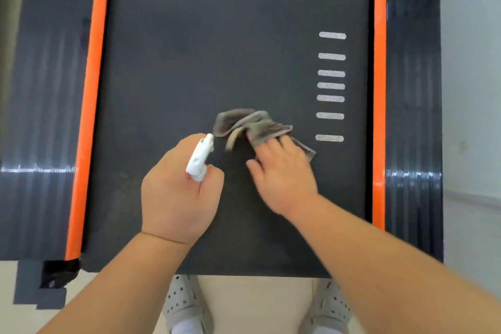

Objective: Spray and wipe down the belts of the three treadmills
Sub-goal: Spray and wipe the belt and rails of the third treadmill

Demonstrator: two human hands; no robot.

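The belt (pixel 217 35) before me is dark grey and finely textured, lying between orange side strips (pixel 92 106), with a column of white dashes (pixel 331 86) near its right edge. A crumpled grey-brown cloth (pixel 254 123) lies mid-belt, its near end under my right hand (pixel 282 173). The white spray bottle (pixel 200 157) head pokes up from my left hand (pixel 176 192), its nozzle just beside the cloth.

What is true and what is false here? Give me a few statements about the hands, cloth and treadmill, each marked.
1. The left hand grips a white spray bottle. True.
2. The right hand is lifted clear of the cloth. False: its fingers press the cloth onto the belt.
3. Orange strips run along both sides of the belt. True.
4. The cloth is bright blue. False: it is grey-brown.
5. The white dashes sit near the belt's right edge. True.
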